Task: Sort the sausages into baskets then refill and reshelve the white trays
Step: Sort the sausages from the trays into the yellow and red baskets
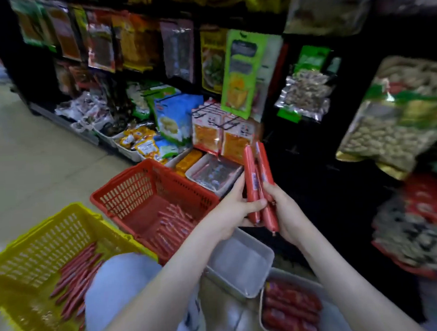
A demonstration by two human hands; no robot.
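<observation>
Both my hands hold a small bunch of long red sausages (257, 181) upright in front of the shelf. My left hand (233, 209) grips them from the left, and my right hand (285, 208) grips them from the right. Below the hands sits an empty white tray (241, 264). A second white tray (291, 309) at the bottom right holds thick red sausages. The red basket (153, 193) to the left has several thin sausages on its floor. The yellow basket (48, 250) at the lower left holds several long thin sausages.
A dark shelf unit (299, 141) with hanging snack packets stands straight ahead. More white trays (214, 174) of goods line its bottom shelf. Large bags of nuts (396, 122) hang at the right. My knee in pale cloth (122, 282) is between the baskets. Tiled floor (36, 153) lies at the left.
</observation>
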